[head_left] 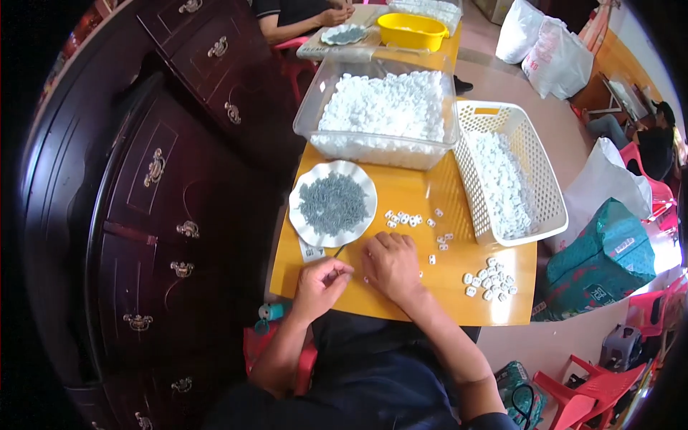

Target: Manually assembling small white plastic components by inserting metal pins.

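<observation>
Left hand (320,281) pinching small grey screw near table (401,304) front edge. Right hand (390,264) pressing flat, fingers together. Screw plate (304,226) sitting at 12 o'clock; white clips (489,279) lying at 3 o'clock; bare wood between.

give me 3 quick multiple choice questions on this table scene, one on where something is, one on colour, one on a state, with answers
1. Where is the scalloped white plate of small grey pieces?
A. On the yellow table, ahead of the left hand
B. Inside the white basket
C. On the floor

2. What colour is the bowl at the far end of the table?
A. Red
B. Yellow
C. Blue

3. How is the left hand posed?
A. Flat and spread open
B. Raised off the table
C. Fingertips pinched together on something small

Answers: 1 A, the plate rests on the yellow table just beyond that hand. 2 B, the bowl is bright yellow. 3 C, thumb and fingers meet at the tips.
</observation>
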A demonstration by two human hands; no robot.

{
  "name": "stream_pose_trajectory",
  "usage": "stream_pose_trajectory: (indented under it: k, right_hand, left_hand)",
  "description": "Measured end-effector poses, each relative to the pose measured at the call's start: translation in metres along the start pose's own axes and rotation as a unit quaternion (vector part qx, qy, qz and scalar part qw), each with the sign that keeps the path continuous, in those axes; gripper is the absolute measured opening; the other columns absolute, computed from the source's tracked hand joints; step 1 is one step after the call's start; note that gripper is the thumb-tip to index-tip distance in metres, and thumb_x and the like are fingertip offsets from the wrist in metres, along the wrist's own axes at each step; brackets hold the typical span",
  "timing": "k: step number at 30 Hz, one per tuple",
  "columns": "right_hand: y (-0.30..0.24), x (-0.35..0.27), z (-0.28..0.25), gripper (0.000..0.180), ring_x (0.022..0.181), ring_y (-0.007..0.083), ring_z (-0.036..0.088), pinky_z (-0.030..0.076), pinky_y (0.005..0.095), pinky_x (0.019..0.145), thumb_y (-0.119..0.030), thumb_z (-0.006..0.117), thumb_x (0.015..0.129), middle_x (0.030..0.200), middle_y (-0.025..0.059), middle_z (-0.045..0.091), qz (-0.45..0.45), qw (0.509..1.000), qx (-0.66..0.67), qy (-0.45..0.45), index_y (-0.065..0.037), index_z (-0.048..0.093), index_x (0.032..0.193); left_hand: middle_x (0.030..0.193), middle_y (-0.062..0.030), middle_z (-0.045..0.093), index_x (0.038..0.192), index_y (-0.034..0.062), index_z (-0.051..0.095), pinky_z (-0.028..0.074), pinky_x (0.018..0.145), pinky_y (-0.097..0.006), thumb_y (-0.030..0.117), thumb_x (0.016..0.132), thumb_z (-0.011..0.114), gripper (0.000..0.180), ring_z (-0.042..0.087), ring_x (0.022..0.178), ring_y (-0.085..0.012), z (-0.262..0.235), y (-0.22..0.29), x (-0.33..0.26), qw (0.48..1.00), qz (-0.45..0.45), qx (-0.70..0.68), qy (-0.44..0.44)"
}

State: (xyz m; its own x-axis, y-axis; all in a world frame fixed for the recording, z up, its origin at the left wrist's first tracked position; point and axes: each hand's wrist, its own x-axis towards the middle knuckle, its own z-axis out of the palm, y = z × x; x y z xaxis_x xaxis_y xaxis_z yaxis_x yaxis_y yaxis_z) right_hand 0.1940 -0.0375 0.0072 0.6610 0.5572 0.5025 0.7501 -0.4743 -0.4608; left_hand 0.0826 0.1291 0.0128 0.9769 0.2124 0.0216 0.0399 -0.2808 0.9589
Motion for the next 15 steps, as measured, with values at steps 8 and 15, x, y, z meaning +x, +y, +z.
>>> stream_pose_trajectory:
  k: [8,15]
  right_hand:
    - [-0.014,-0.041,-0.051,0.008,0.065,0.0243,0.070,0.054,0.0334,0.059,-0.004,0.071,0.093,0.080,0.0112,0.071,0.193,0.933,0.304,-0.005,-0.002,0.064,0.096]
    - [-0.010,-0.082,-0.070,0.009,0.076,0.0143,0.072,0.056,0.0281,0.068,-0.005,0.069,0.098,0.084,0.0090,0.074,0.271,0.875,0.401,-0.016,0.001,0.069,0.104]
  left_hand:
    - [0.082,0.0008,0.070,0.100,-0.0003,0.071,0.049,0.063,-0.020,-0.003,0.093,0.070,0.008,0.061,0.070,-0.0023,0.016,0.004,-0.002,0.995,-0.021,-0.086,-0.034]
    - [0.088,-0.0007,0.071,0.105,-0.0003,0.069,0.052,0.070,-0.021,-0.004,0.092,0.070,0.014,0.065,0.077,-0.0038,0.056,0.032,-0.003,0.992,0.028,-0.061,-0.103]
